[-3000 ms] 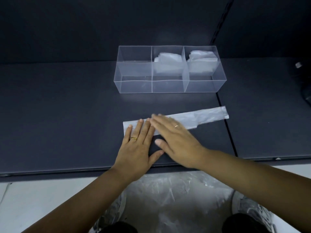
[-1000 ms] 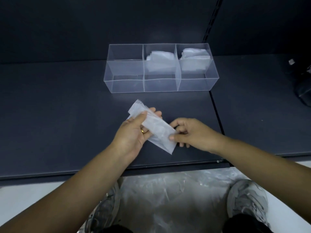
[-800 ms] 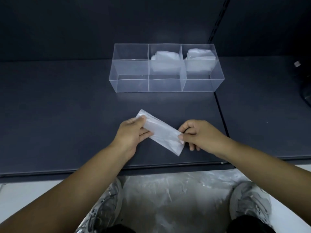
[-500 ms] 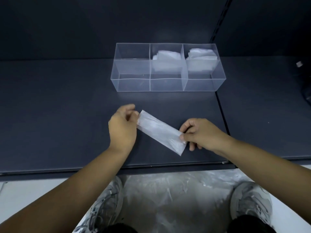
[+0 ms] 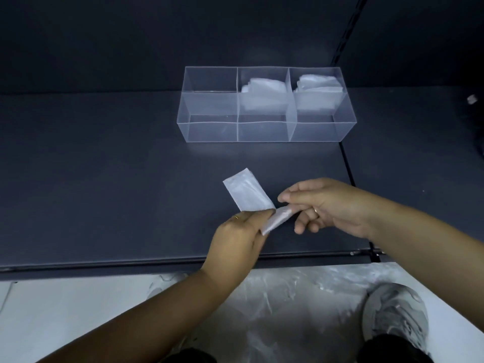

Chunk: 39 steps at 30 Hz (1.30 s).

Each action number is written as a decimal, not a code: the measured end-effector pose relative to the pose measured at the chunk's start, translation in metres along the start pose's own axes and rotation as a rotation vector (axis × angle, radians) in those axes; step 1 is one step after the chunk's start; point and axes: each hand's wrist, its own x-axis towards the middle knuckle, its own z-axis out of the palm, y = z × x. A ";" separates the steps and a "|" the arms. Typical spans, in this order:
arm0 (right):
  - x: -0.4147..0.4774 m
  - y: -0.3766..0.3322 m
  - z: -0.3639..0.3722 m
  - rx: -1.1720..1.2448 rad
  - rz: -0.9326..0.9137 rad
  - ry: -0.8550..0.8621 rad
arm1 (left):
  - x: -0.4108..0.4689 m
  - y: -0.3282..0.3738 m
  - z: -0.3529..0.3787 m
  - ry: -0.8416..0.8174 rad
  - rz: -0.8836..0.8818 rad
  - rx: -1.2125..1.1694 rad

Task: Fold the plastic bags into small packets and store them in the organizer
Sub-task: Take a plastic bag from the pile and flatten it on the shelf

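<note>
Shelving of dark grey fills most of the view, and the wide shelf [image 5: 104,179] carries everything in play. Below its front edge, on the pale floor, lies a crumpled sheet of clear plastic [image 5: 275,297], with a grey shoe [image 5: 395,318] on it at the right. Toward the back of the shelf stands the clear organizer [image 5: 264,132], a long box split into three compartments side by side. The left hand [image 5: 235,239] reaches in from the lower left and the right hand [image 5: 332,205] from the right; they meet above the shelf's front part, well apart from the organizer. Between them is the folded bag [image 5: 247,192], a narrow whitish strip bent partway along its length: the longer part slants up and away to the left, while the shorter part runs down toward the near side. The left fingers [image 5: 258,214] are pressed together with the thumb, pinching the strip right at the bend. The right fingers [image 5: 288,197] are curled, and the strip's other end is tucked in among them, though how exactly they grip it cannot be told. A stack of white folded packets [image 5: 262,95] sits in the organizer's middle compartment, and another stack [image 5: 318,90] in the right one. Each hand wears a thin ring, gold on the left [image 5: 236,217].
</note>
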 end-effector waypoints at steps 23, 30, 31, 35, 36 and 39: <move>0.065 -0.003 0.029 -0.485 -0.232 0.286 | 0.034 -0.036 -0.022 0.271 -0.562 -0.292; 0.063 -0.004 0.036 -0.613 -0.285 0.341 | 0.023 -0.049 -0.005 -0.197 -0.101 0.378; 0.062 -0.003 0.036 -0.620 -0.299 0.351 | 0.021 -0.053 -0.004 -0.234 -0.121 0.421; 0.058 0.017 0.043 -0.701 -0.432 0.470 | 0.017 -0.057 -0.004 -0.294 -0.156 0.503; 0.058 0.026 0.045 -0.766 -0.463 0.512 | 0.017 -0.057 -0.004 -0.301 -0.160 0.519; 0.056 0.044 0.046 -0.862 -0.525 0.619 | 0.017 -0.056 -0.003 -0.318 -0.190 0.529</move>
